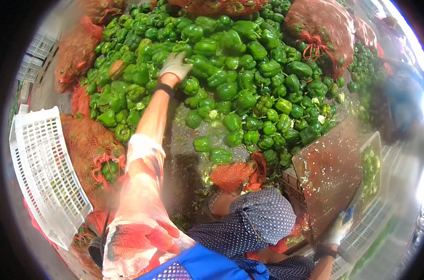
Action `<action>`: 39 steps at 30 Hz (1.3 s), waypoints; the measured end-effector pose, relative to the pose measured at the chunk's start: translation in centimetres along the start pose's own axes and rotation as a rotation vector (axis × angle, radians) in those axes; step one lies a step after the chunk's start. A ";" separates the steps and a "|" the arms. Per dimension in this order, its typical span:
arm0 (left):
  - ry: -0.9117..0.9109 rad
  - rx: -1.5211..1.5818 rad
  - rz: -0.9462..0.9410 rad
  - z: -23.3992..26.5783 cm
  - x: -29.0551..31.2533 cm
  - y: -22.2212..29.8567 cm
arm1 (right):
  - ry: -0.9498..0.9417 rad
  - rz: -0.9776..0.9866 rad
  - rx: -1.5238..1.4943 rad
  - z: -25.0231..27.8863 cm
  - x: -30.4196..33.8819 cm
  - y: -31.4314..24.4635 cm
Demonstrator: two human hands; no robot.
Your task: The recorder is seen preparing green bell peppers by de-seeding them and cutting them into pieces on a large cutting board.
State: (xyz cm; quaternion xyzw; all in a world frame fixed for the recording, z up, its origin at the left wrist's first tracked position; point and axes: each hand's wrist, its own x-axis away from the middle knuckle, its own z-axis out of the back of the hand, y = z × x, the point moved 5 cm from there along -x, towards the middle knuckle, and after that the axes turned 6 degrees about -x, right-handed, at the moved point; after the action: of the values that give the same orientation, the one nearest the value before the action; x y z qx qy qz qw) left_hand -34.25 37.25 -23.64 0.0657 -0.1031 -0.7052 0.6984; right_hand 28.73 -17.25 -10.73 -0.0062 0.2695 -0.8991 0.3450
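A large heap of green bell peppers [230, 79] covers the ground ahead of me. My left hand [174, 65], in a pale work glove, is stretched far out and lies on the peppers near the top of the heap with its fingers spread; no pepper is clearly in its grasp. My right hand [338, 228], in a white and blue glove at the lower right, grips the bottom edge of a flat reddish-brown board [330, 172]. The board stands tilted over a crate [375, 140] that holds green peppers.
A white plastic crate [44, 172] lies tilted at my left. Red mesh sacks of peppers lie around the heap [324, 32] [76, 51] [95, 158]. A crumpled orange mesh bag [235, 175] sits near my knees. A blurred person in blue [403, 102] is at the right.
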 end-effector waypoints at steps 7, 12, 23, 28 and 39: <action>-0.017 0.377 0.096 -6.1 1.8 3.8 | -0.063 0.060 0.104 -0.2 -0.1 -0.3; -0.282 0.250 0.016 -3.1 8.1 13.2 | 0.000 0.088 0.116 0.9 0.2 0.0; -0.606 0.281 -0.250 -8.1 19.6 18.2 | 0.028 -0.044 0.040 0.9 -0.5 2.6; -0.156 0.400 -0.213 -6.8 11.0 15.0 | 0.018 0.011 0.008 0.6 -0.2 0.2; -0.289 0.605 0.327 -20.1 0.0 11.9 | -0.012 -0.002 0.041 0.4 0.7 -1.2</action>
State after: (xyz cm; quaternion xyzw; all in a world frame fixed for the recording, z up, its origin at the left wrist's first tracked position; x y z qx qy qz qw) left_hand -17.95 36.16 -40.31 0.1514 -0.4134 -0.5238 0.7292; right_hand 27.57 -17.12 -9.92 -0.0049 0.2491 -0.9047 0.3456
